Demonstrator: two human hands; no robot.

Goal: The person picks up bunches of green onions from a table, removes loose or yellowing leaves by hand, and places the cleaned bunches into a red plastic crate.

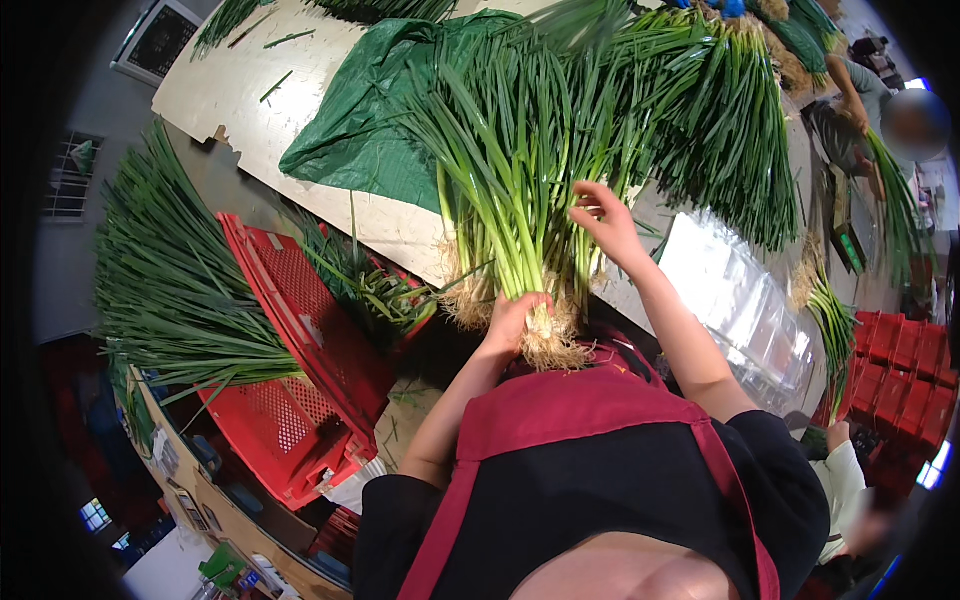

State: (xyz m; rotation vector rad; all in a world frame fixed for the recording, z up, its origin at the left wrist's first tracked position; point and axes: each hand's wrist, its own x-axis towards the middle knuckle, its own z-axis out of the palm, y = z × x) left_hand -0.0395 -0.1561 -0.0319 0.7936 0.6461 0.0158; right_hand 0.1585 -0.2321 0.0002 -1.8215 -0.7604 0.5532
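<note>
A bunch of green onions (517,225) stands leaves-up in my left hand (517,322), whose fingers wrap the pale stems just above the bushy roots (555,349). My right hand (606,225) is raised at the right of that bunch, fingers parted and slightly curled, holding nothing. More green onions (480,247) lie behind the held bunch on the pale table (405,240), partly over a green woven plastic sheet (367,142). To the right of them a large heap of green onions (727,135) spreads its leaves toward me.
Clear plastic bags (735,300) lie right of my right forearm. At the left, red plastic crates (292,405) stand beside the table, one with long green onions (187,292). Stacked red crates (904,367) are at the far right, where a person (862,90) handles green onions beside a scale (847,232).
</note>
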